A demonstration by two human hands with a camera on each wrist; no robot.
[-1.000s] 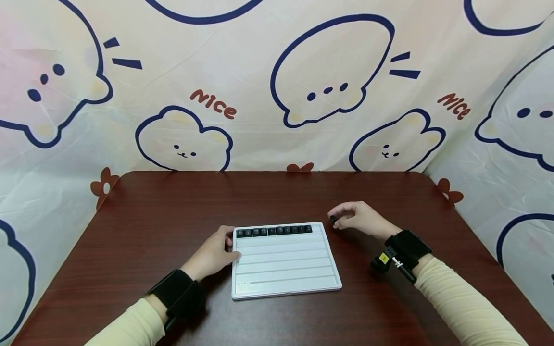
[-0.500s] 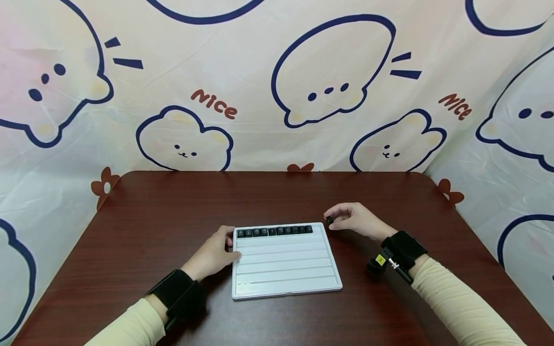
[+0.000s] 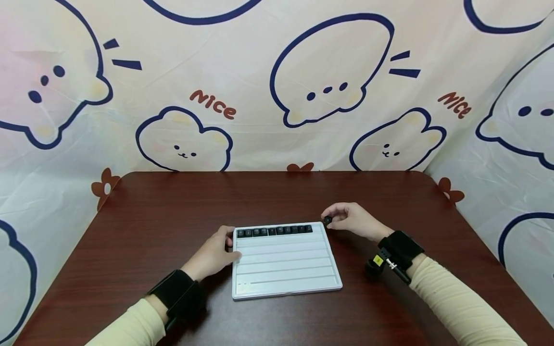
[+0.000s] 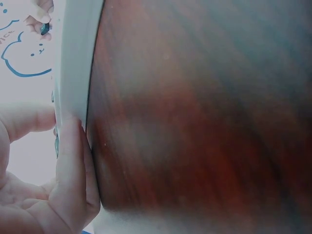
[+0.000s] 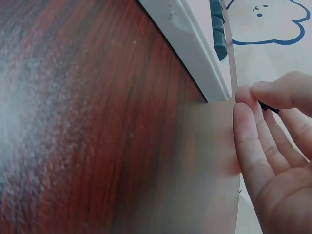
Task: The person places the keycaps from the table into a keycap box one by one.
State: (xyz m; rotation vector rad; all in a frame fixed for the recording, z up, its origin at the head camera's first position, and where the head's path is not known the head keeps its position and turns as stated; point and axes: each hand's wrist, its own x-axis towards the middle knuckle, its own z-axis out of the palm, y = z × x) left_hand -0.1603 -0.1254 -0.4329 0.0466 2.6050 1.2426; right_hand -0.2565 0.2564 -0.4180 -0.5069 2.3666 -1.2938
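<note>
A white ridged keycap tray point(image 3: 286, 264) lies on the table, a row of black keycaps point(image 3: 271, 231) along its far edge. My left hand point(image 3: 213, 254) holds the tray's left side, thumb over the rim; the left wrist view has fingers against the tray's side wall point(image 4: 78, 53). Just off the tray's far right corner, my right hand point(image 3: 357, 221) pinches one black keycap point(image 3: 327, 220) between thumb and fingertips. In the right wrist view the fingers mostly cover that keycap point(image 5: 269, 108), and the tray's corner point(image 5: 214, 87) is close beside them.
The dark brown wooden table point(image 3: 173, 202) extends around the tray on all sides. Behind it hangs a pale curtain point(image 3: 251, 62) with cartoon prints. Each wrist carries a black strap, the right one point(image 3: 401, 247) with a small camera mount.
My right hand has moved slightly left with the keycap, closer to the tray's far right corner. The left hand and the tray have stayed in place.
</note>
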